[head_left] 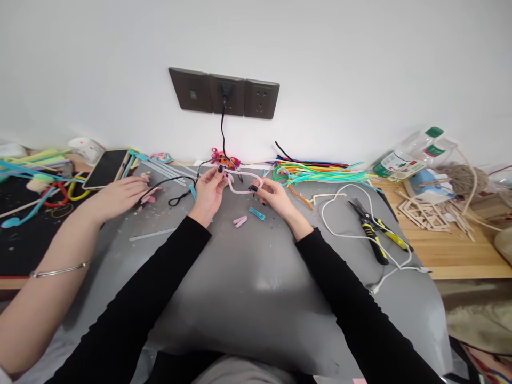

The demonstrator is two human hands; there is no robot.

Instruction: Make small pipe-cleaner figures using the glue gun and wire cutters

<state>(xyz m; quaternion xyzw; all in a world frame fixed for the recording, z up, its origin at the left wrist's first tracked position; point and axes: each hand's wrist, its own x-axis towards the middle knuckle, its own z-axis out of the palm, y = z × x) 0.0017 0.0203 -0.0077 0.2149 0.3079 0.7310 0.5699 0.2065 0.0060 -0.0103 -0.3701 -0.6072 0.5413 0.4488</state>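
A pale pink pipe cleaner [239,192], bent into a loop, is held up between my two hands above the grey mat. My left hand [209,193] pinches its left end, where it looks curled or twisted. On the other side, the fingertips of my right hand [276,198] grip the right bend of the loop. Just below lie a small pink folded piece [240,221] and a blue clip-like piece [257,214], both apart from my hands.
Another person's hand [126,194] rests at left by a black cable [176,200]. Bundled coloured pipe cleaners [328,175] lie behind. Yellow-black pliers [374,234] and a white cable [332,232] are at right, near plastic bottles [416,154]. A phone [106,168] sits far left.
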